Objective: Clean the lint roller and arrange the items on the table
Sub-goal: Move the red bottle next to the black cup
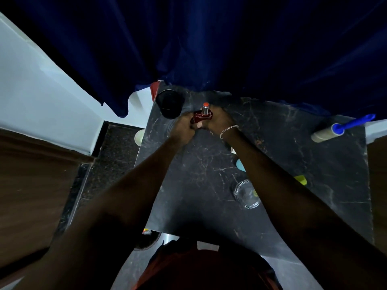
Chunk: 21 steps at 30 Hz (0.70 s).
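Both my hands meet at the far middle of the dark marble table. My left hand and my right hand together grip a small dark-red object with an upright silver tube topped in orange-red. Which part each hand holds is partly hidden by the fingers. The lint roller, with a pale roll and a blue handle, lies at the table's far right edge, well away from both hands.
A black cylindrical cup stands at the far left corner, close to my left hand. A clear glass ashtray sits beside my right forearm, with light-blue and yellow-green items near it. A dark blue curtain hangs behind the table.
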### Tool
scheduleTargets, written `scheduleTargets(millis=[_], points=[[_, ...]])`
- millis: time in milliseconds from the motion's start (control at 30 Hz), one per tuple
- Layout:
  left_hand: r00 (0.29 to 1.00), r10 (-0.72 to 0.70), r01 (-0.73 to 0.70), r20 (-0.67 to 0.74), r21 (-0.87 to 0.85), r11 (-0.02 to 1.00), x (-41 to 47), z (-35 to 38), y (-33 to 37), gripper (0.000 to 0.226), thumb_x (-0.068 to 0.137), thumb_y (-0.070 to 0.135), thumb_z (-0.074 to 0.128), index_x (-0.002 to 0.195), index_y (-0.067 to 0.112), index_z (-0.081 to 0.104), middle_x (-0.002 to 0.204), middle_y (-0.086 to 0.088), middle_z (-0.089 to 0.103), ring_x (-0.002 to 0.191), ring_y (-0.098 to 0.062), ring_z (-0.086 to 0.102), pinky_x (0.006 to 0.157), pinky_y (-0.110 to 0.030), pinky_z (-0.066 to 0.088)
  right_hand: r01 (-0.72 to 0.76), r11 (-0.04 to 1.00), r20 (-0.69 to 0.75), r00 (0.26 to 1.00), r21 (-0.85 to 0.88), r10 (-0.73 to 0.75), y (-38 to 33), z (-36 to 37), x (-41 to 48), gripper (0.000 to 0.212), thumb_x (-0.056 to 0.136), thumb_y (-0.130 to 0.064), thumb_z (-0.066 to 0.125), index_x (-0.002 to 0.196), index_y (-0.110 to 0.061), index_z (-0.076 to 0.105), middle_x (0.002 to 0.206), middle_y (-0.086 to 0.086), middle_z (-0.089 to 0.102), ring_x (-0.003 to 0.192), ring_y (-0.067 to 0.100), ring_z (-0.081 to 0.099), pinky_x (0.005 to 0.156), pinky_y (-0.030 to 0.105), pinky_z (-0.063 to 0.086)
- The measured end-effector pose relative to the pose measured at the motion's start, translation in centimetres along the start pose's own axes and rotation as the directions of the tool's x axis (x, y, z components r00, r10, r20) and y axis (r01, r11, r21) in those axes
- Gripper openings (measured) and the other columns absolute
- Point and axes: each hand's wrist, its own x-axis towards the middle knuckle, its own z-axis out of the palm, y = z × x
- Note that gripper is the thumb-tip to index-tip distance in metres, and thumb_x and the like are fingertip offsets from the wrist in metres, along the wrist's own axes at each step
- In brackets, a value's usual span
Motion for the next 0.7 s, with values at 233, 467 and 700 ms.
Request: scheduleTargets(millis=[233, 467, 700], points=[[0.978, -0.181, 0.156, -0.102, -0.218, 0.963, 0.4, 1.1, -3.1, 0.019, 0.098, 0.013, 0.057, 0.081, 0.018, 0.063, 0.071, 0.001, 0.057, 0.061, -0.011, 0.053, 0.064, -0.027, 0.047, -0.079, 0.994, -0.068, 0.994, 0.081, 0.085, 0.4, 0.1, 3.1, 0.056, 0.076, -0.005, 0.081, 0.129, -0.011, 0.063, 0.122, 0.009, 0.071, 0.107, 0.018, 0.066, 0.090, 0.024, 0.048], [0.987, -0.159, 0.157, -0.024, -0.070, 0.985, -1.4, -0.2, -5.2, 0.026, 0.094, 0.004, 0.058, 0.083, 0.027, 0.061, 0.070, 0.016, 0.062, 0.061, -0.001, 0.052, 0.051, -0.011, 0.046, -0.066, 0.998, -0.044, 0.997, 0.022, 0.067, -0.1, 0.2, 5.4, 0.059, 0.077, -0.004, 0.080, 0.133, -0.009, 0.061, 0.125, 0.010, 0.069, 0.110, 0.018, 0.064, 0.100, 0.025, 0.046], [0.996, -0.070, 0.071, -0.061, 0.012, 0.997, -1.9, -0.9, -6.4, 0.047, 0.091, 0.006, 0.061, 0.138, 0.011, 0.058, 0.126, -0.011, 0.066, 0.111, -0.026, 0.065, 0.097, -0.030, 0.051, -0.067, 0.998, -0.038, 0.997, -0.005, 0.066, 0.0, 0.9, 6.7, 0.058, 0.077, -0.005, 0.079, 0.132, -0.012, 0.062, 0.124, 0.010, 0.070, 0.114, 0.024, 0.065, 0.093, 0.023, 0.041]])
